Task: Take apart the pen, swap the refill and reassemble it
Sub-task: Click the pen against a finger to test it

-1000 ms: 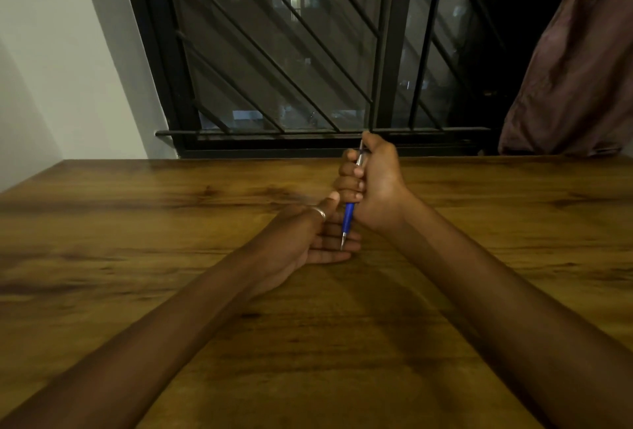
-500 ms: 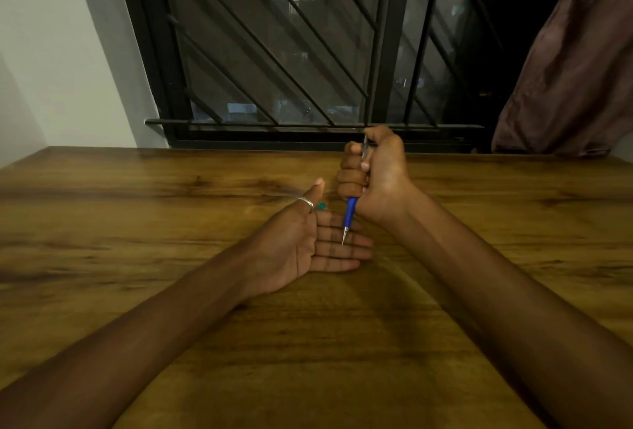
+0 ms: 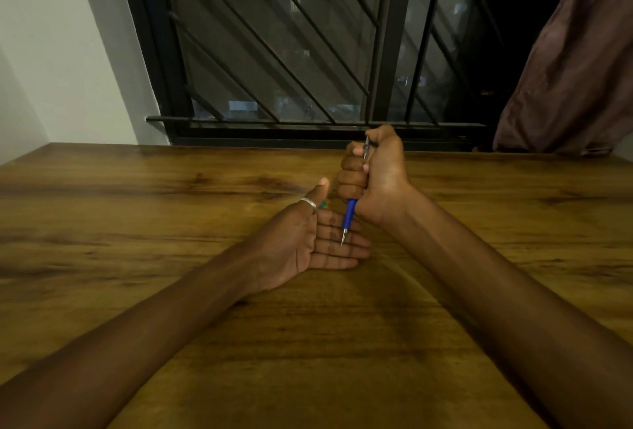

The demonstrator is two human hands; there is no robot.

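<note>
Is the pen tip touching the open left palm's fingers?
Cannot tell. In the head view the pen tip overlaps the left hand fingers, but one view shows neither contact nor gap.

Count at this moment: you have two hands in view, left hand [image 3: 301, 240] and right hand [image 3: 375, 175]. One pen [image 3: 349, 216], gripped inside your curled right fingers, tip over your flat left fingers. One ring [image 3: 309, 203] on your left thumb. One small teal piece [image 3: 323, 204] just beyond that thumb; identity unclear.
</note>
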